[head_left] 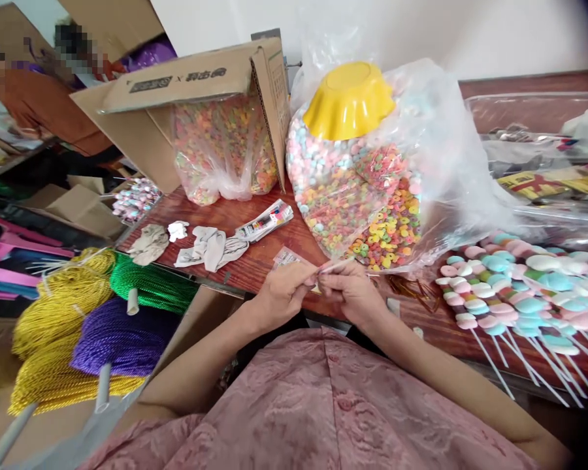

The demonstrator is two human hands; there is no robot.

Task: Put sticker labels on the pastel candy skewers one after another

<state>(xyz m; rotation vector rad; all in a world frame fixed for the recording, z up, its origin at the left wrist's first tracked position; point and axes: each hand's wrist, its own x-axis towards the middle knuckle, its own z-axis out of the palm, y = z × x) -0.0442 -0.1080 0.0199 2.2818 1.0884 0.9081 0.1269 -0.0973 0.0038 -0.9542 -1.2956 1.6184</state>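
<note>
My left hand and my right hand meet at the near edge of the wooden table, both with fingers pinched together. Between them they hold a thin white stick that points up and right. A small clear wrapper lies on the table just behind my left hand. A big clear bag of pastel and coloured ring candies stands right behind my hands, with a yellow bowl upside down on top of it.
Finished candy skewers lie in a pile at the right. A tipped cardboard box with a candy bag stands at the back left. Crumpled gloves and a printed packet lie on the table. Yellow, green and purple cord spools sit low at the left. A person in brown is at the far left.
</note>
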